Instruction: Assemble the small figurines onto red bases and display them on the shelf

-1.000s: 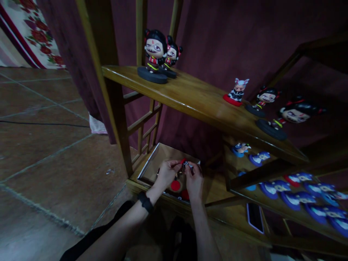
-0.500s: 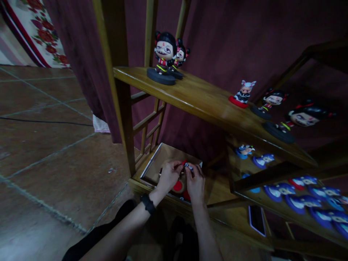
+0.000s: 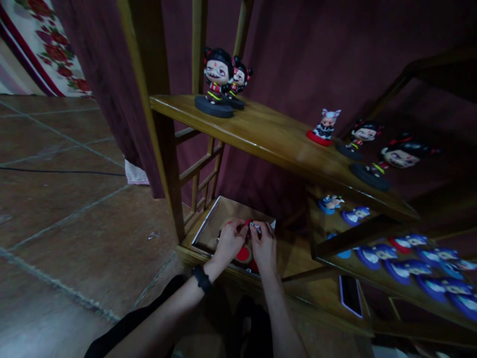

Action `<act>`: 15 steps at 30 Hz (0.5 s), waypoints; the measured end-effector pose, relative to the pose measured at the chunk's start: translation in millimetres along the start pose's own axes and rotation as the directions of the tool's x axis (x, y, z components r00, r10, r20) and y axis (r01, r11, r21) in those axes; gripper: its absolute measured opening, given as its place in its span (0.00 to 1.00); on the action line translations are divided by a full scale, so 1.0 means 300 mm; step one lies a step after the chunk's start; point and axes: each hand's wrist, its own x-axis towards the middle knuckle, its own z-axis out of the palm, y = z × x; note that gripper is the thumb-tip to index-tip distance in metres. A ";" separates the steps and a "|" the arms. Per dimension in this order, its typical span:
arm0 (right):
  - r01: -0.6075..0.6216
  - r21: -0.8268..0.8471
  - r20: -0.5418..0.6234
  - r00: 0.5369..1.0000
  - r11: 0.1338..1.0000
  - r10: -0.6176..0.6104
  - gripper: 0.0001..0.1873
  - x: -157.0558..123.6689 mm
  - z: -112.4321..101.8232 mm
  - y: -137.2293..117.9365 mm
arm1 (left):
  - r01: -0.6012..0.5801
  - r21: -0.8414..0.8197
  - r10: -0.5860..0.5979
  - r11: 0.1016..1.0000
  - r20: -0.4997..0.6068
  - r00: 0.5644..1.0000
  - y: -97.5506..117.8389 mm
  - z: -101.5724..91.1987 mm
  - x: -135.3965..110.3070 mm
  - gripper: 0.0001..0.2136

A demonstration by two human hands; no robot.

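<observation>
Shifted slightly: red-based figurine, pinched between left hand and right hand. Beneath grip: cardboard box, red disc inside.

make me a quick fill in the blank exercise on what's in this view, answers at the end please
The left hand and right hand hold a small toy over an open cardboard ____.
The hand nearer the black band is the ____ one.
On the upper shelf, the pale-eared toy has a base coloured ____.

Missing words: box; left; red
</observation>
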 end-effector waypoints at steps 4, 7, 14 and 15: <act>-0.062 0.076 0.056 0.997 0.995 0.058 0.14 0.007 0.014 0.009 | 0.224 -0.243 -0.220 0.944 0.042 0.975 -0.029 -0.004 0.040 0.04; -0.160 0.245 0.088 0.986 0.956 0.142 0.22 0.008 0.031 0.041 | 0.348 -0.475 -0.363 0.808 0.063 0.930 -0.026 -0.016 0.056 0.02; -0.253 0.511 0.116 0.967 0.821 0.225 0.15 0.003 0.082 0.089 | 0.530 -0.636 -0.540 0.560 0.205 0.816 -0.003 -0.026 0.051 0.05; -0.267 0.538 0.122 0.963 0.800 0.239 0.15 0.005 0.081 0.085 | 0.538 -0.632 -0.540 0.559 0.215 0.814 -0.005 -0.021 0.048 0.05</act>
